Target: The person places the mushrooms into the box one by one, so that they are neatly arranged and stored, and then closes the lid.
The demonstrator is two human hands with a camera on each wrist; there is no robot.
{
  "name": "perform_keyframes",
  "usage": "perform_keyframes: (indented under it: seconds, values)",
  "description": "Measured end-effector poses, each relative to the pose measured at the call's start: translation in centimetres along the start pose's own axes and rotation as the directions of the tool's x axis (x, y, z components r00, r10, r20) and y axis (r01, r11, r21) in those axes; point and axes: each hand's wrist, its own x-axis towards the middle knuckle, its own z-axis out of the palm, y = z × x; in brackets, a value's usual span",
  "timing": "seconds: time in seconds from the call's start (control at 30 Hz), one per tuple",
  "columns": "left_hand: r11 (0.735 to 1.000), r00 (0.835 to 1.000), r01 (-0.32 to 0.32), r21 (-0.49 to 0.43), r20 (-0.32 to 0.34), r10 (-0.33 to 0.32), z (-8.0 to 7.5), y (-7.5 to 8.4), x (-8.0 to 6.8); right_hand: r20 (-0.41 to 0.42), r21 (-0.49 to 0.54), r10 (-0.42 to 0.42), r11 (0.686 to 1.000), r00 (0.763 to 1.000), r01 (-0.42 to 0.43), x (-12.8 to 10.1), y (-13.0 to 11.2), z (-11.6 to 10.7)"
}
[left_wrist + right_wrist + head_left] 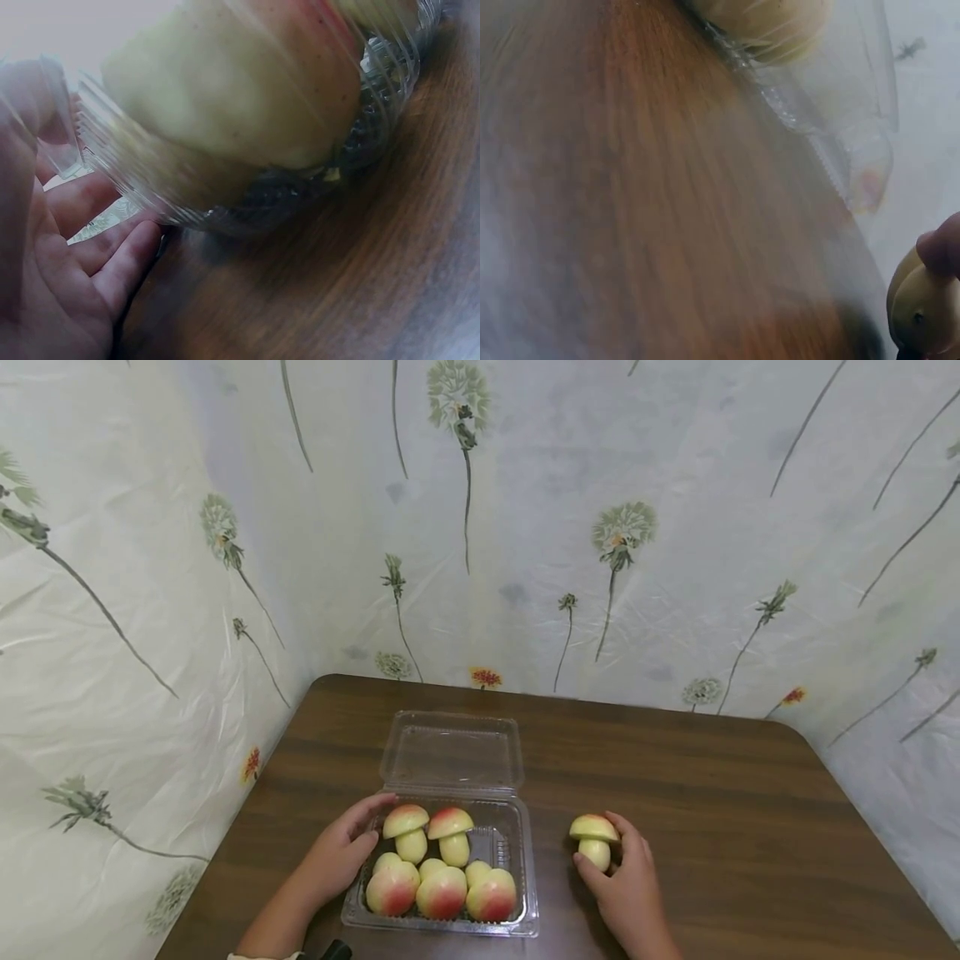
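Note:
A clear plastic clamshell box (531, 877) lies with its lid folded back. In its back row, two yellow-and-red mushrooms (454, 850) show cap-up with their stems below. Three more mushrooms (441, 893) lie in the front row, caps toward me. My left hand (341, 852) rests along the box's left wall and back-left corner; fingers (124, 259) touch the ribbed plastic in the left wrist view. To the right of the box, my right hand (628, 878) grips a mushroom (594, 843) of the same kind between thumb and fingers. Whether it touches the table cannot be told.
The box's transparent lid (453, 753) lies back toward the table's far edge. Brown wooden table (720, 810) extends to the right of the right hand. Dandelion-printed sheeting (525, 527) hangs behind and beside it. A small black object (337, 950) shows at the near edge.

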Motion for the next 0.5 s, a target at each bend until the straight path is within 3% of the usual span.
perform_keyframes:
  seconds: [0.5]
  values:
    - [1.000,1.000,-0.008,-0.008,0.011,0.009,0.0,-0.2,-0.1,-0.011,0.050,-0.067,0.996,0.998,0.068,-1.0,-0.9,1.5]
